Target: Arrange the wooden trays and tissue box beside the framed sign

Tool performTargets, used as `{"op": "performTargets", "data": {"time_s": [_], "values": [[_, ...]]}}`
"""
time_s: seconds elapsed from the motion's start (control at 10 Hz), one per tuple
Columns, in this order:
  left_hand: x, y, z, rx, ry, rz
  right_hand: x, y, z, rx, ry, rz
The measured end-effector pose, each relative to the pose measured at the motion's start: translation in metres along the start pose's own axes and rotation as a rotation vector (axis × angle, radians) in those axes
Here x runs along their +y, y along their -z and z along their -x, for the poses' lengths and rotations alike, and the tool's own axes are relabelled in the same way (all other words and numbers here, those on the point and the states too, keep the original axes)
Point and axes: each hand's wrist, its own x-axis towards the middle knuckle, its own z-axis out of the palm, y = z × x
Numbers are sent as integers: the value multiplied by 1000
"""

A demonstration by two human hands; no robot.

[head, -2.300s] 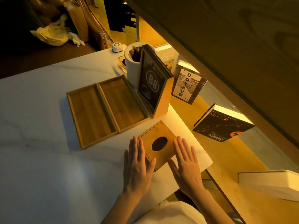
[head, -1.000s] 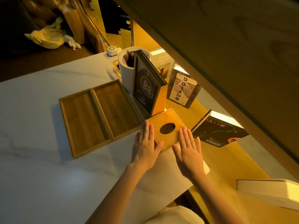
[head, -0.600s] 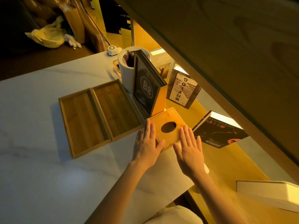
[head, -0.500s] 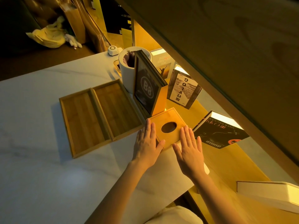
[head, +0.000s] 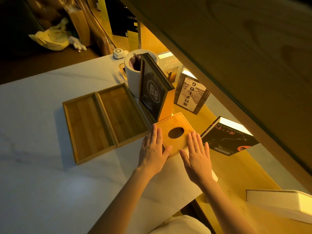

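Note:
Two shallow wooden trays lie side by side on the white table (head: 42, 166): the left tray (head: 87, 130) and the right tray (head: 121, 114), which touches the base of the framed sign (head: 152, 95) marked "B8". A square wooden tissue box (head: 175, 132) with an oval hole in its lid sits just in front of the sign. My left hand (head: 153, 149) lies flat against the box's left side, fingers together. My right hand (head: 197, 156) rests flat on its near right corner. Neither hand is closed around the box.
A white cylindrical bin (head: 135, 71) stands behind the sign, with a small white round device (head: 118, 53) past it. Books (head: 190, 93) (head: 228, 137) lean on the yellow shelf to the right, and a white box (head: 280, 205) lies at lower right. A wooden overhang (head: 236, 48) looms above.
Over the earlier frames both hands slid the tissue box away from me, up to the foot of the framed sign. In the last half second nothing has visibly moved.

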Motion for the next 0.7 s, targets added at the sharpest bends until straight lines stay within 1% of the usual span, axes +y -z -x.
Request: {"op": "performTargets", "data": {"time_s": [0.4, 0.6, 0.7], "values": [[-3, 5, -1, -34, -21, -20, -5, -1, 2, 23, -14, -8], [-1, 5, 0, -37, 5, 1, -8, 3, 1, 29, -7, -32], [2, 6, 0, -5, 18, 14, -13, 14, -3, 90, -35, -23]]}}
